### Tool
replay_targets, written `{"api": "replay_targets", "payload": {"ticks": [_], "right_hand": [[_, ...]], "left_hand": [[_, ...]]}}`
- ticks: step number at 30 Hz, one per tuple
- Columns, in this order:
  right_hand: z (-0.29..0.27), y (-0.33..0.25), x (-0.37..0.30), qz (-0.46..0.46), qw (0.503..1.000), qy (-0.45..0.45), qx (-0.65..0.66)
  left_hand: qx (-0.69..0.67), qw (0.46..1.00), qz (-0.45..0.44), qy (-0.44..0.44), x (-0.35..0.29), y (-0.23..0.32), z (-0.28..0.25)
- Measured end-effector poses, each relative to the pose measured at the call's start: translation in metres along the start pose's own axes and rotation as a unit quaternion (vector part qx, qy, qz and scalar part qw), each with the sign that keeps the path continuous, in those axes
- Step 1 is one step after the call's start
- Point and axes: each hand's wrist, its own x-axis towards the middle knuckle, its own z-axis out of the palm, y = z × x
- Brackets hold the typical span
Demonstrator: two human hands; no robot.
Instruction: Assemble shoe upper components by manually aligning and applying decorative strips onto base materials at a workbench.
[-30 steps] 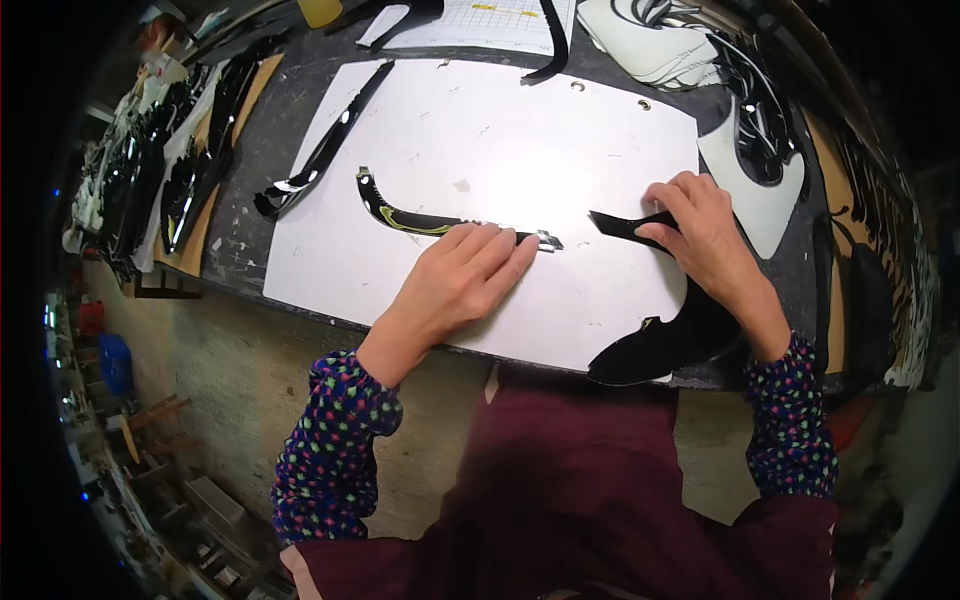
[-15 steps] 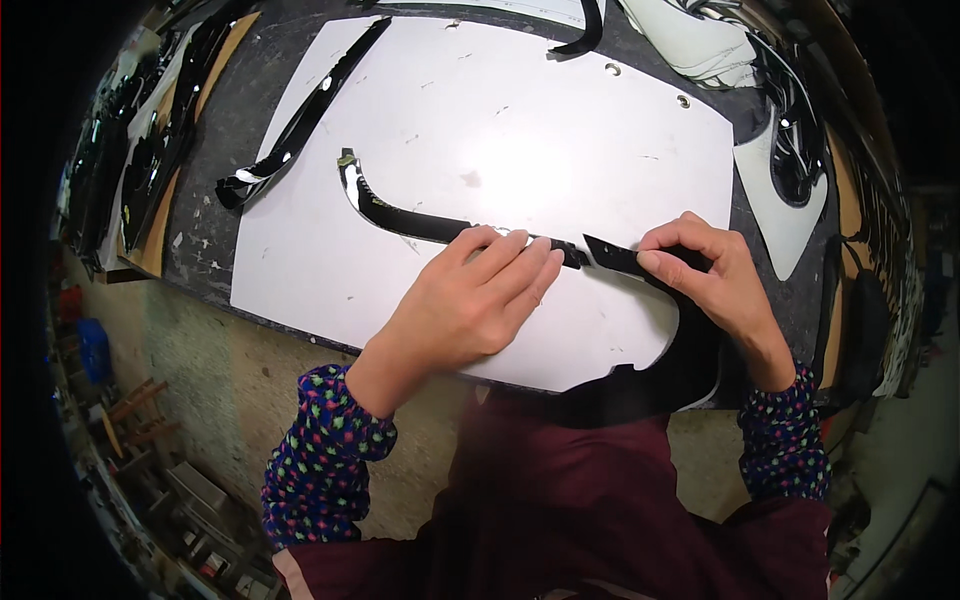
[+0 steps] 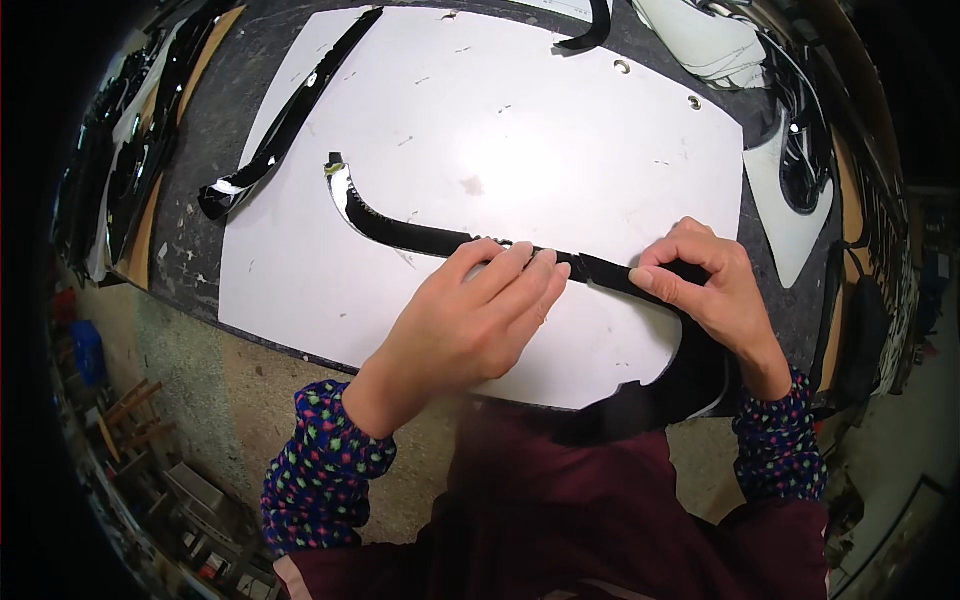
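A narrow curved black strip [image 3: 425, 238], shiny at its hooked left end, lies across a white board [image 3: 540, 170]. My left hand [image 3: 475, 310] holds it down, fingers together on its right part; the thumb is hidden. Between the thumb and forefinger of my right hand [image 3: 705, 285] is the tapered end of a wider curved black piece [image 3: 620, 278]. That end meets or overlaps the strip's right end; which one cannot be told. From my right hand, the wider piece curves down over the board's near edge toward me.
Another glossy black strip [image 3: 290, 120] lies on the board's left side. Stacked black pieces [image 3: 145, 150] stand at the far left. White-backed pieces [image 3: 715, 45] are heaped at the far right, beside a curved cutout [image 3: 785, 215]. A blue object [image 3: 87, 352] is below the table's left side.
My right hand has brought the wider black piece's tip against the strip's right end, closing the small gap. My left hand stays on the strip, and the view has shifted slightly.
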Motion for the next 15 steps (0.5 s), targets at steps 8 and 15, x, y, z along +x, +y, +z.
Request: {"api": "replay_targets", "payload": {"ticks": [8,15], "right_hand": [[0.0002,-0.0014,0.0028,-0.025,0.999,-0.016,-0.025],[0.0013,-0.0010,0.0036,-0.031,0.999,-0.011,-0.027]], "left_hand": [[-0.012,0.999,-0.030,-0.026,0.0016,0.0036,-0.0022],[-0.010,0.999,-0.036,-0.039,0.0018,0.0037,-0.0028]]}}
